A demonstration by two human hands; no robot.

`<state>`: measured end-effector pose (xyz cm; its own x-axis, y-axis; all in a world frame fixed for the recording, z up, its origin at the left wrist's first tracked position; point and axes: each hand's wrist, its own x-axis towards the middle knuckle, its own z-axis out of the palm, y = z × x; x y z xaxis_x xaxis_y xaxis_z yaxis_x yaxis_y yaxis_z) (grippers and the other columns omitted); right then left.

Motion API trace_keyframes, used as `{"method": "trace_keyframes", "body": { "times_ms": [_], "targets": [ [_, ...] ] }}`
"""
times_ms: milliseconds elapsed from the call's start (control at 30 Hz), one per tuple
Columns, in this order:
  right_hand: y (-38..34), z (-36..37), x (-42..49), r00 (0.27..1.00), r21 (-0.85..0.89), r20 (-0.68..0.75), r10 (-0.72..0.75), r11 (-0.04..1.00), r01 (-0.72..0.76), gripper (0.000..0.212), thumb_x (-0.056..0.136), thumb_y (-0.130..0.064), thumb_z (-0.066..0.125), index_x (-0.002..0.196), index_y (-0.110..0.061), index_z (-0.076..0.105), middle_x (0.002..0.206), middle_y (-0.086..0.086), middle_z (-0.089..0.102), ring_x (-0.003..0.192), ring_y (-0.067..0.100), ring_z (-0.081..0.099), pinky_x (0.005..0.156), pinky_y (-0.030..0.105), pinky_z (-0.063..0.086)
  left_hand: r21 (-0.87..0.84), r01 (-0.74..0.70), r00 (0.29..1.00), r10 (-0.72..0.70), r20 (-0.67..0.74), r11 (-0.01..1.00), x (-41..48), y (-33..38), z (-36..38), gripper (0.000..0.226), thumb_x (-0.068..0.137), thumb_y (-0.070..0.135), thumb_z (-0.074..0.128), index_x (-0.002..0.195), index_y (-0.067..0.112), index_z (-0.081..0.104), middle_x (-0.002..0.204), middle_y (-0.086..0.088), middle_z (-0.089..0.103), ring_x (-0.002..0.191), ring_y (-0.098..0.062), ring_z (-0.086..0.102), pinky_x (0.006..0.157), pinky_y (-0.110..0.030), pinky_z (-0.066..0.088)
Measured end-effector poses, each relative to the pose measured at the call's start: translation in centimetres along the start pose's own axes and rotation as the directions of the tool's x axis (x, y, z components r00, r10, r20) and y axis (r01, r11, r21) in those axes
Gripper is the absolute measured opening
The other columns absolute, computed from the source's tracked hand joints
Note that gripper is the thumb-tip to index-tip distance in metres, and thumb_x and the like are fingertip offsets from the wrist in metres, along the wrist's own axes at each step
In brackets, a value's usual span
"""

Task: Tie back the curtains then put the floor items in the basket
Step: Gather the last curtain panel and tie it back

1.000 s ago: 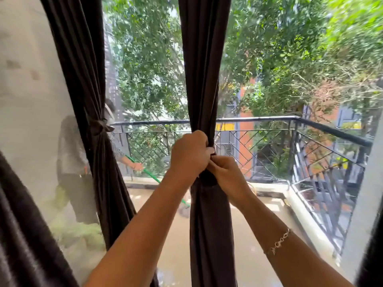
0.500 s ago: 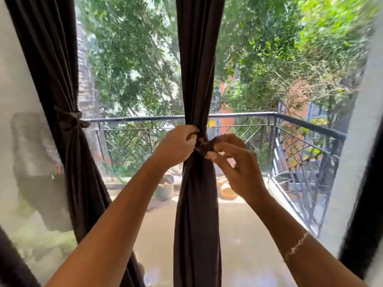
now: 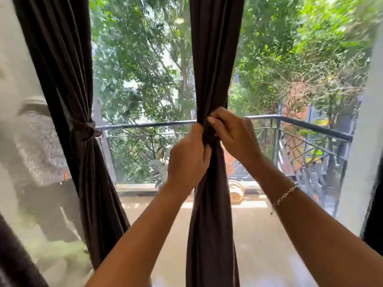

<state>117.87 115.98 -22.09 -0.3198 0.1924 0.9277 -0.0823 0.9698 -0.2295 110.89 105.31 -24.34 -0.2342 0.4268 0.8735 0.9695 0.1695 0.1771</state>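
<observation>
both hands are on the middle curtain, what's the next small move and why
Probably pull the tie snug. Both the left hand and the right hand pinch the gathered waist of the middle curtain, where its knot looks unfinished and is mostly hidden by the fingers. The left curtain already carries a finished tie, so this one likely only needs cinching before letting go.

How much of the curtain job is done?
Done: the left curtain is already cinched with its tie. In hand: both hands, left hand and right hand, are pinching the middle curtain at its gathered waist, working the tie there. Left: finishing that knot, then the floor items and basket, neither in view here.
</observation>
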Motion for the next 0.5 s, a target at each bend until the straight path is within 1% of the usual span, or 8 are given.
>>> {"method": "trace_keyframes", "body": {
  "times_ms": [100,167,233,267,333,367,433,500],
  "targets": [
    [-0.2,-0.1,0.5,0.999,0.037,-0.002,0.046,0.998,-0.046,0.021,0.086,-0.028,0.056,0.079,-0.010,0.064,0.056,-0.001,0.055,0.051,0.017,0.050,0.052,0.029,0.038,-0.029,-0.055,0.997,0.054,-0.054,0.998,-0.4,0.4,-0.2,0.032,0.083,0.004,0.054,0.114,-0.003,0.053,0.077,-0.022,0.064,0.058,-0.041,0.060,0.049,-0.033,0.039],
    [-0.1,-0.3,0.8,0.995,0.057,0.015,0.094,0.994,-0.094,0.019,0.083,-0.026,0.063,0.075,-0.009,0.065,0.055,0.001,0.055,0.052,0.014,0.048,0.053,0.026,0.034,0.050,-0.167,0.984,0.170,-0.053,0.985,-0.5,0.5,-0.3,0.022,0.083,0.003,0.053,0.102,-0.005,0.061,0.075,-0.022,0.064,0.055,-0.038,0.061,0.043,-0.038,0.049],
    [-0.1,-0.5,1.1,0.990,0.067,0.053,0.132,0.988,-0.136,0.018,0.083,-0.024,0.066,0.074,-0.008,0.065,0.055,0.007,0.058,0.052,0.019,0.052,0.054,0.028,0.038,0.184,-0.250,0.960,0.268,-0.080,0.950,-0.6,0.4,-0.2,0.006,0.078,-0.001,0.060,0.083,-0.003,0.063,0.066,-0.019,0.060,0.047,-0.034,0.057,0.034,-0.037,0.046],
    [-0.2,-0.6,1.2,0.987,0.076,0.073,0.146,0.986,-0.151,0.018,0.083,-0.023,0.066,0.074,-0.008,0.065,0.054,0.007,0.059,0.051,0.019,0.056,0.055,0.029,0.041,0.221,-0.252,0.957,0.276,-0.085,0.942,-0.7,0.3,0.0,0.005,0.075,-0.003,0.066,0.076,-0.001,0.062,0.063,-0.017,0.058,0.044,-0.033,0.055,0.031,-0.035,0.044],
    [-0.2,-1.0,1.0,0.983,0.097,0.096,0.155,0.982,-0.164,0.018,0.085,-0.021,0.064,0.075,-0.005,0.063,0.051,0.004,0.058,0.050,0.017,0.058,0.057,0.030,0.046,0.236,-0.217,0.970,0.236,-0.055,0.947,-1.1,0.5,0.3,0.011,0.072,0.001,0.072,0.074,0.002,0.061,0.065,-0.014,0.060,0.045,-0.032,0.055,0.033,-0.031,0.043],
    [-0.1,-1.1,0.9,0.982,0.096,0.109,0.151,0.982,-0.162,0.018,0.087,-0.019,0.062,0.076,-0.005,0.061,0.052,0.002,0.058,0.050,0.016,0.057,0.058,0.030,0.045,0.213,-0.173,0.983,0.183,-0.028,0.962,-1.2,0.7,0.2,0.009,0.075,0.006,0.071,0.077,0.003,0.063,0.069,-0.013,0.062,0.049,-0.033,0.057,0.039,-0.031,0.042],
    [-0.1,-1.7,0.5,0.979,0.073,0.145,0.146,0.985,-0.158,0.015,0.090,-0.016,0.057,0.076,-0.009,0.058,0.056,0.000,0.059,0.054,0.013,0.056,0.060,0.029,0.044,0.136,-0.039,0.998,0.032,0.053,0.990,-1.1,1.3,0.0,0.012,0.084,0.020,0.063,0.090,0.009,0.065,0.083,-0.010,0.066,0.069,-0.034,0.062,0.054,-0.032,0.042],
    [-0.2,-2.2,0.0,0.960,0.162,0.204,0.189,0.961,-0.224,0.018,0.093,-0.011,0.051,0.076,-0.016,0.052,0.059,-0.001,0.058,0.052,0.006,0.052,0.057,0.024,0.043,0.026,0.115,0.970,-0.118,0.212,0.993,-0.5,1.5,-0.3,0.018,0.087,0.029,0.058,0.092,0.016,0.068,0.088,-0.007,0.066,0.084,-0.031,0.061,0.066,-0.030,0.040]
  ]
}}
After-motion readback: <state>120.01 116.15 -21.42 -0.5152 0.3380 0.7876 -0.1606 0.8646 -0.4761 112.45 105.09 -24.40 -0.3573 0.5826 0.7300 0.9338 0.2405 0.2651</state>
